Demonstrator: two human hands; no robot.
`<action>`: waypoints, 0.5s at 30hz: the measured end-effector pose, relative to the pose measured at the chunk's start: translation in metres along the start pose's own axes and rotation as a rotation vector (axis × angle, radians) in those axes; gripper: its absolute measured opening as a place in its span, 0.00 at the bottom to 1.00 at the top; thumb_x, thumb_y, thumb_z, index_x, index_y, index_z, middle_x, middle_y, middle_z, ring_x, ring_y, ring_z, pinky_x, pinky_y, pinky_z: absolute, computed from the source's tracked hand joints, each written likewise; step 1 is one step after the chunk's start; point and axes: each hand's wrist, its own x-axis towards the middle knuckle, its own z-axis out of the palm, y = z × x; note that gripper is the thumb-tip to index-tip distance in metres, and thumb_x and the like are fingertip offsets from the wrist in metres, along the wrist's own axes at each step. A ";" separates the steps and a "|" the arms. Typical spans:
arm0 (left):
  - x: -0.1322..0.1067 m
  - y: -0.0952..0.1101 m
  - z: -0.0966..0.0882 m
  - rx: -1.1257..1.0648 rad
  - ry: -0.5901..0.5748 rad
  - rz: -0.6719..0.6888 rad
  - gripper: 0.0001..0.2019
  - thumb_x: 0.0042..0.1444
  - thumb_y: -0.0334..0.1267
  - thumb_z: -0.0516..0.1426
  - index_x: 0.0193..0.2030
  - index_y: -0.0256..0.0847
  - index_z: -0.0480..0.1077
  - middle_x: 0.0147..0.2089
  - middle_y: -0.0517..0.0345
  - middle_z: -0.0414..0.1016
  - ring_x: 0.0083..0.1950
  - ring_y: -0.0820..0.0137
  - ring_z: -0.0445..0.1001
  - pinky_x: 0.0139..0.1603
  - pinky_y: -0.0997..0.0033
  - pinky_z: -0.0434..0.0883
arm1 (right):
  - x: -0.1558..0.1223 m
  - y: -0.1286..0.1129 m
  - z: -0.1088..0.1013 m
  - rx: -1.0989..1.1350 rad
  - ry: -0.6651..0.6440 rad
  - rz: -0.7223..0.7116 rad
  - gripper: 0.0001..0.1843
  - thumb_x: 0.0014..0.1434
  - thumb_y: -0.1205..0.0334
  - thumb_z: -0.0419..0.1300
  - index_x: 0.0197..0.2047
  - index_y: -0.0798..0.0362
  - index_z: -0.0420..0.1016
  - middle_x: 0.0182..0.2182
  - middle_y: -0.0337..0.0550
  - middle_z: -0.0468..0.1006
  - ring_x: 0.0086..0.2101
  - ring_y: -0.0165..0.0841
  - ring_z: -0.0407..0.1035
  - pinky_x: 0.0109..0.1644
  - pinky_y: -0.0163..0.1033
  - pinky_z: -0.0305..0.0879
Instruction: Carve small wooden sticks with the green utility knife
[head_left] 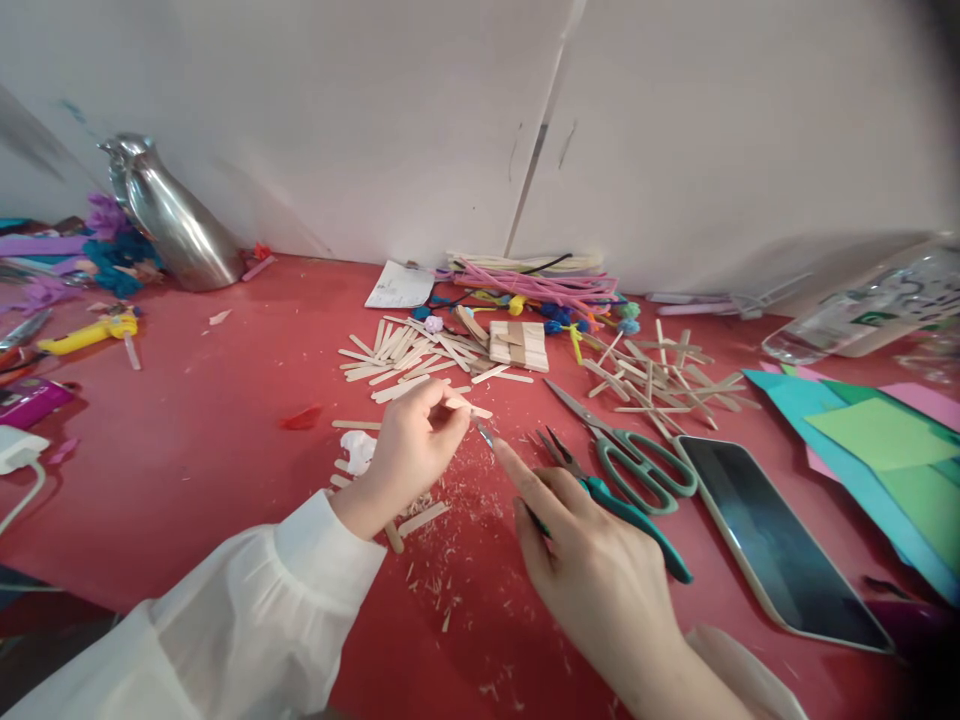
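Clock directions run from where your hands meet. Nearest you, at 6 o'clock, pale wood shavings (448, 620) litter the red table (225, 430). At 5 o'clock, your right hand (592, 540) is curled closed around a slim metal-tipped tool (486, 436), probably a craft knife, index finger stretched along it. At 8 o'clock, your left hand (420, 440) is closed in a pinch, thumb and forefinger gripping a flat wooden stick (480, 411) at the centre. The tip lies right by the stick; whether they touch is too small to tell. Paring this stick appears to be the step in hand. Another stroke would call for a steady pinch, a shallow blade angle and left fingertips clear of the edge.

At 4 o'clock lie teal-handled pliers (634, 515) and, farther out, a phone (780, 540); at 3, scissors (613, 436). Beyond, loose sticks (412, 350) spread at 11 o'clock, with pipe cleaners (540, 282) behind at 1. Farthest, at 10, stands a metal jug (176, 220).
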 end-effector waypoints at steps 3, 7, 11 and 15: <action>0.001 0.000 -0.001 0.035 0.004 -0.008 0.06 0.54 0.31 0.53 0.27 0.39 0.62 0.24 0.61 0.68 0.26 0.75 0.65 0.28 0.76 0.65 | 0.000 0.000 -0.002 -0.062 -0.001 -0.009 0.23 0.58 0.68 0.46 0.51 0.47 0.73 0.27 0.40 0.77 0.16 0.26 0.67 0.14 0.31 0.49; 0.002 0.002 -0.003 0.076 -0.008 0.005 0.07 0.53 0.30 0.53 0.25 0.38 0.62 0.23 0.62 0.68 0.22 0.77 0.62 0.23 0.77 0.62 | -0.002 -0.001 -0.003 -0.106 -0.023 -0.020 0.25 0.57 0.71 0.46 0.54 0.44 0.71 0.29 0.41 0.77 0.19 0.28 0.69 0.16 0.32 0.49; 0.004 0.003 -0.004 0.096 -0.026 0.003 0.08 0.53 0.30 0.53 0.24 0.38 0.63 0.22 0.62 0.68 0.21 0.78 0.62 0.22 0.77 0.61 | -0.004 0.000 0.000 -0.116 -0.048 -0.023 0.27 0.56 0.71 0.47 0.55 0.43 0.69 0.29 0.42 0.77 0.20 0.29 0.69 0.17 0.32 0.49; 0.005 -0.001 -0.004 0.014 -0.013 0.010 0.06 0.55 0.32 0.54 0.27 0.38 0.64 0.24 0.60 0.71 0.25 0.76 0.67 0.26 0.76 0.65 | 0.000 0.007 0.003 0.167 -0.105 0.096 0.27 0.55 0.69 0.48 0.57 0.43 0.67 0.30 0.41 0.76 0.15 0.26 0.63 0.16 0.31 0.51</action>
